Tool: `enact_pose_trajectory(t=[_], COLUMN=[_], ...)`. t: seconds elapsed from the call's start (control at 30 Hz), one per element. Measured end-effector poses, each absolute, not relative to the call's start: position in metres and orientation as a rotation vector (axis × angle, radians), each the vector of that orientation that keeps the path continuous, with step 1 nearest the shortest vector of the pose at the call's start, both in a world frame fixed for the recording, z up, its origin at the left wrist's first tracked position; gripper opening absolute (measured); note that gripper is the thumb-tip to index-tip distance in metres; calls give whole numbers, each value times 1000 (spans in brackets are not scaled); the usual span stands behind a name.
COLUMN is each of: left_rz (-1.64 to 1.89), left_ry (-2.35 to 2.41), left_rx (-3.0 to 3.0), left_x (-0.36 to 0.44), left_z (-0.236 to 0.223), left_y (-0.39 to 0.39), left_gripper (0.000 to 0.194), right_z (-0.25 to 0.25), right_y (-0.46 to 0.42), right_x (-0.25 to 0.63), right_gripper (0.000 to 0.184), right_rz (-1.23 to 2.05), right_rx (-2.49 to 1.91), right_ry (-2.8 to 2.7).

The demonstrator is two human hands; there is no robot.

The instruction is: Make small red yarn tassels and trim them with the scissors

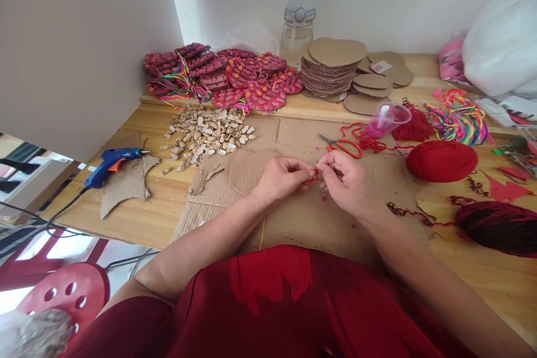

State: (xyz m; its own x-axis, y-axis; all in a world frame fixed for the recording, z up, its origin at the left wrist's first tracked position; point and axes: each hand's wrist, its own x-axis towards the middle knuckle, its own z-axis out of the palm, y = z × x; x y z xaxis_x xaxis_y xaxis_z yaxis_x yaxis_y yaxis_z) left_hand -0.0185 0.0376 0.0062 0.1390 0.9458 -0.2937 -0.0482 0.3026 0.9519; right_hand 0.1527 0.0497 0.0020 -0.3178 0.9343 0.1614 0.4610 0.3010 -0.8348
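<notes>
Above the cardboard sheet, my left hand (285,176) and my right hand (344,179) meet fingertip to fingertip, both closed in a pinch. Between them shows a small bit of red yarn (314,174), mostly hidden by the fingers. A heart-shaped cardboard piece (245,170) lies under and left of my left hand. Just beyond my right hand are orange-handled scissors (346,146), with loose red yarn beside them. Farther right sits a ball of red yarn (442,161), and nearer to me a dark red yarn ball (499,226).
Peanut shells (210,134) are heaped at the left, near a blue glue gun (111,165) with its cord. Along the back stand decorated red pieces (255,81), a bottle (297,31) and stacked cardboard shapes (331,67). A pink-stained plastic cup (386,117) and colourful cords (459,117) are right.
</notes>
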Motion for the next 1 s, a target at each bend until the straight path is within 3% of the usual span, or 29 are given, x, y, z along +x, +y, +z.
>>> enact_pose_trajectory(t=[0.3, 0.6, 0.7, 0.9, 1.0], left_rz=[939, 962, 971, 945, 949], left_ry=[1162, 1119, 1123, 1161, 1142], left_rx=[828, 747, 745, 895, 896], left_x=[-16, -16, -16, -17, -17], left_z=[13, 12, 11, 6, 5], left_y=[35, 37, 37, 37, 36], left_gripper=[7, 6, 6, 7, 9], right_z=[3, 12, 12, 7, 2], right_y=[48, 57, 57, 56, 55], right_x=[149, 154, 155, 150, 146], right_gripper=[19, 43, 37, 19, 17], right_rz=[958, 1528, 1558, 1224, 1212], right_rx=[-1310, -1216, -1196, -1186, -1144], right_ry=[-1785, -1480, -1504, -1653, -1621])
